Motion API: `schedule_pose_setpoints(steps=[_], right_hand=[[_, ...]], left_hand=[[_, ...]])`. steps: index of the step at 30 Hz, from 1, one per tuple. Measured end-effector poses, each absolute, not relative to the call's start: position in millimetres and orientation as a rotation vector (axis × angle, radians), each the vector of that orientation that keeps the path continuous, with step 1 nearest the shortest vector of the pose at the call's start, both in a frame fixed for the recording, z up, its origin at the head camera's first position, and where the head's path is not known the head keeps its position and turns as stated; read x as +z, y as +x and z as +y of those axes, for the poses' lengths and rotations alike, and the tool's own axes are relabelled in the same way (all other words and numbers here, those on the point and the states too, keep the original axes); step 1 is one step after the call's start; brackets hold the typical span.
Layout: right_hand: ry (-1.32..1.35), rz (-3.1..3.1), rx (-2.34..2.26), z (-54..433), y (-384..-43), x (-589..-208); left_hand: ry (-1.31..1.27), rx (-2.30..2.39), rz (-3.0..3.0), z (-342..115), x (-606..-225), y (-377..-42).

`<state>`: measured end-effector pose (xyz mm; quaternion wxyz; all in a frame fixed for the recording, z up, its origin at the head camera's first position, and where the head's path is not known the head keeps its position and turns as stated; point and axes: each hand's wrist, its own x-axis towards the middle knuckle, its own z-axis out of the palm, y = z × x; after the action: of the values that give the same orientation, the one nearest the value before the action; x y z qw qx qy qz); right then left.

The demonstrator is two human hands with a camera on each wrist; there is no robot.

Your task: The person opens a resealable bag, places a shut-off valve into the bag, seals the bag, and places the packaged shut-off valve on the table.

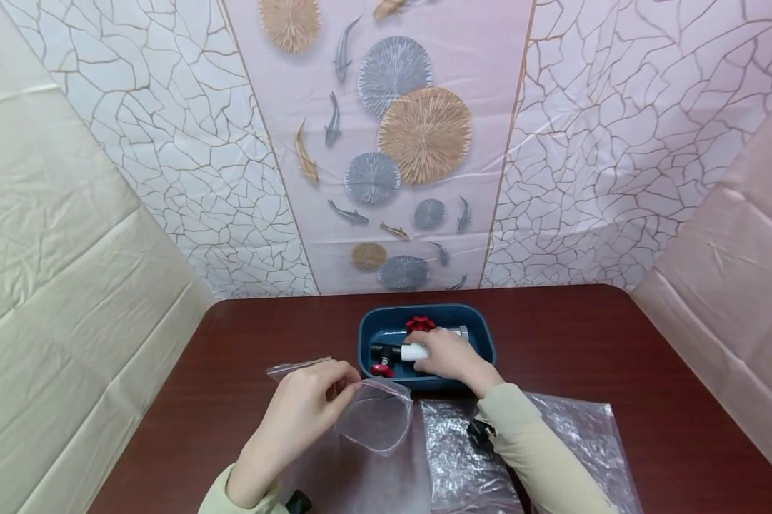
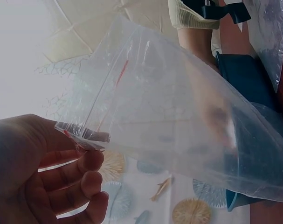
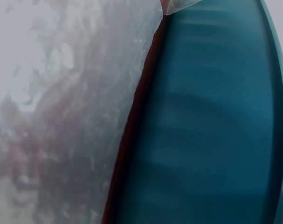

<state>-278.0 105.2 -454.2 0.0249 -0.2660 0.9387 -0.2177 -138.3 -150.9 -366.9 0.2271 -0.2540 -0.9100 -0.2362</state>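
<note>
The right hand (image 1: 448, 355) is down inside the blue tray (image 1: 427, 309), thumb and fingers pinching the white end (image 1: 414, 352) of a small valve (image 1: 386, 350). The valve lies mostly to the left of that grip, its long axis running roughly along the tabletop's (image 1: 263, 325) far edge, with the black end pointing toward the left edge. A small red knob (image 1: 382, 370) sticks out from it toward the near edge.

The left hand (image 1: 305, 410) is outside the tray, off its near left corner, pinching a clear zip bag (image 1: 376, 425) by the zip strip. The bag hangs between that hand and the tray's near side, so it sits nearer to us than the valve; whether its mouth is parted, I can't tell from here. I see nothing inside it.

The tray stands by the middle of the tabletop's far edge. Besides the valve it holds a bigger red knob (image 1: 420, 325) by its far side and a pale cylinder (image 1: 458, 332) toward its right end. Crinkly plastic (image 1: 453, 435) lies between the tray and the near edge, partly under the right sleeve (image 1: 540, 446).
</note>
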Motion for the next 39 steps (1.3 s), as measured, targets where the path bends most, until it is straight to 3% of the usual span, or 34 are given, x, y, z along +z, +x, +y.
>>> schedule_pose_setpoints(steps=[9, 17, 39], right_hand=[[-0.829, 2.837, -0.938, 106, -278, -450], [-0.636, 2.767, -1.057, 112, -278, -446], [-0.688, 2.987, -0.742, 111, -270, -433]], left_hand=[[-0.705, -0.609, -2.499, -152, -365, -138], [-0.711, -0.590, -2.492, -150, -366, -139], [-0.728, -0.590, -2.507, -146, -366, -138]])
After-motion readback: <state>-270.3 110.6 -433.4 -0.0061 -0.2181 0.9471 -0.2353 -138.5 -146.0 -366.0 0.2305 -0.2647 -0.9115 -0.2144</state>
